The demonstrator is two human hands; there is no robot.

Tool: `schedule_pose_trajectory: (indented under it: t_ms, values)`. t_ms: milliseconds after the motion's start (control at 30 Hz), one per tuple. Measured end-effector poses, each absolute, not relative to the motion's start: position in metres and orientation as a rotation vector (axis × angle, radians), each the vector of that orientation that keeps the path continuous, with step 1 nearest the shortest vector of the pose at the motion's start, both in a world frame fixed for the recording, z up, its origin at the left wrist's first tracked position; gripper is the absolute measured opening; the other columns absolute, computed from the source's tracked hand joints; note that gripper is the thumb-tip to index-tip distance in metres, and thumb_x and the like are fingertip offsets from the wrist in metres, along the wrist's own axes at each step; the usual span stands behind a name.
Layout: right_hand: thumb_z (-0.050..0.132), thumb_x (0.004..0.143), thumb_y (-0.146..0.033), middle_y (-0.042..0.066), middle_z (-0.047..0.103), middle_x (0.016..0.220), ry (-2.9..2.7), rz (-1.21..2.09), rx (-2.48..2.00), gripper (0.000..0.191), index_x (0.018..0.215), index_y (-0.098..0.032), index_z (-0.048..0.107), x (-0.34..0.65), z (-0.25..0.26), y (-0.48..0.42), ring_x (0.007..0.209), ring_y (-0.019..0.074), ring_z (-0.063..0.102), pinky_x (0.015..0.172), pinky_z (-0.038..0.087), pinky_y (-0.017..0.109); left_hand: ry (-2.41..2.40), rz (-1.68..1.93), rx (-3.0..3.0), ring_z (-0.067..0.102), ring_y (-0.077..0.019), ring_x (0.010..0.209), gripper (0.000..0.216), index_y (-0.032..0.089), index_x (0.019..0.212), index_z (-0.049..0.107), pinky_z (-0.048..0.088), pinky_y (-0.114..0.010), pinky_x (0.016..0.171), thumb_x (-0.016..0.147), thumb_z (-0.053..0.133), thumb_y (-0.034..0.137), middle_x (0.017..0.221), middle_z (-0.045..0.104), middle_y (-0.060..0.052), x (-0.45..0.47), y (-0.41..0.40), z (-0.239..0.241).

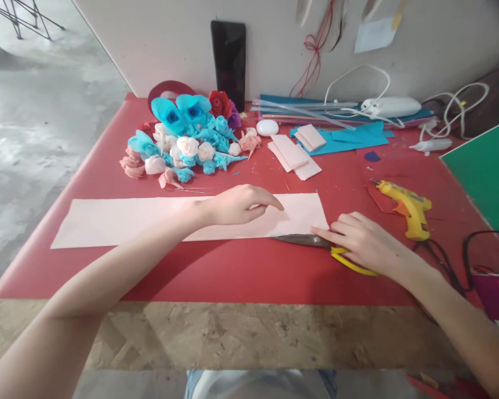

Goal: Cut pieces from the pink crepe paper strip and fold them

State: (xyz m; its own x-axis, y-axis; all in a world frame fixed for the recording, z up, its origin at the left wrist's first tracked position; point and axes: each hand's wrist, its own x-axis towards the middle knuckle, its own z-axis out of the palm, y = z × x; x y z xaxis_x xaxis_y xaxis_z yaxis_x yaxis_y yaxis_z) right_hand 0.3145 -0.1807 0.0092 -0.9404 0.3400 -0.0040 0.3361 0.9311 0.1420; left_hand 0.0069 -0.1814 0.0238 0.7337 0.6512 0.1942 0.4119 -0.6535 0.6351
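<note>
A long pale pink strip of crepe paper (108, 221) lies flat across the red-covered table. My left hand (245, 205) is over the strip's right half, index finger stretched toward the right and nothing seen in its grasp. Whether its fingertips press on the paper I cannot make out. At the strip's lower right corner, my right hand (357, 238) holds the yellow-handled scissors (305, 240), its index finger reaching to the corner. The dark blades look closed and lie along the near edge of the paper, pointing left. My right fingers partly cover the handles.
Paper flowers (191, 147) are heaped at the back left. Folded pink paper pieces (293, 155) and blue paper (353, 138) lie behind the strip. A yellow glue gun (407, 208) rests right of my hand. A black phone (228, 64) leans on the wall.
</note>
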Motion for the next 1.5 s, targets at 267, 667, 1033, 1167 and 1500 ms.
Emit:
schedule_pose_trajectory:
  t_ms: [267, 667, 1033, 1167, 1500]
  values:
    - [0.053, 0.072, -0.007, 0.002, 0.054, 0.074, 3.01, 0.31, 0.546, 0.056, 0.127, -0.016, 0.048, 0.355, 0.01, -0.17, 0.075, 0.0203, 0.042, 0.073, 0.031, 0.031, 0.618, 0.591, 2.425, 0.054, -0.0207, 0.115, 0.042, 0.013, 0.116, 0.06, 0.045, -0.038, 0.098, 0.084, 0.034, 0.001, 0.121, 0.06, -0.013, 0.007, -0.179, -0.004]
    - [0.038, 0.077, -0.001, 0.007, 0.051, 0.084, 2.922, 0.683, 0.712, 0.059, 0.136, -0.006, 0.031, 0.355, -0.007, -0.181, 0.083, 0.0243, 0.045, 0.082, 0.034, 0.038, 0.678, 0.623, 2.528, 0.054, -0.0226, 0.113, 0.04, 0.012, 0.111, 0.062, 0.046, -0.039, 0.098, 0.082, 0.037, 0.0, 0.12, 0.061, -0.014, 0.012, -0.183, -0.014]
    - [0.042, 0.073, 0.0, 0.009, 0.057, 0.095, 2.974, 0.531, 0.714, 0.065, 0.135, -0.006, 0.028, 0.328, -0.005, -0.176, 0.089, 0.0243, 0.048, 0.084, 0.034, 0.037, 0.683, 0.63, 2.542, 0.056, -0.0223, 0.112, 0.038, 0.013, 0.11, 0.062, 0.048, -0.04, 0.096, 0.083, 0.038, 0.002, 0.118, 0.062, -0.014, 0.014, -0.184, -0.013]
    - [0.048, 0.065, -0.002, 0.011, 0.057, 0.098, 2.997, 0.414, 0.68, 0.07, 0.133, -0.005, 0.032, 0.323, -0.001, -0.173, 0.09, 0.0249, 0.048, 0.085, 0.034, 0.037, 0.669, 0.639, 2.543, 0.056, -0.0222, 0.112, 0.04, 0.011, 0.108, 0.063, 0.048, -0.039, 0.096, 0.08, 0.037, -0.001, 0.118, 0.062, -0.014, 0.014, -0.183, -0.015]
    - [0.05, 0.064, 0.0, 0.009, 0.056, 0.098, 3.053, 0.095, 0.676, 0.067, 0.129, -0.009, 0.038, 0.325, 0.013, -0.167, 0.087, 0.0231, 0.048, 0.08, 0.037, 0.032, 0.71, 0.639, 2.513, 0.055, -0.0215, 0.113, 0.041, 0.013, 0.108, 0.064, 0.047, -0.038, 0.097, 0.08, 0.036, -0.001, 0.119, 0.062, -0.012, 0.014, -0.183, -0.016]
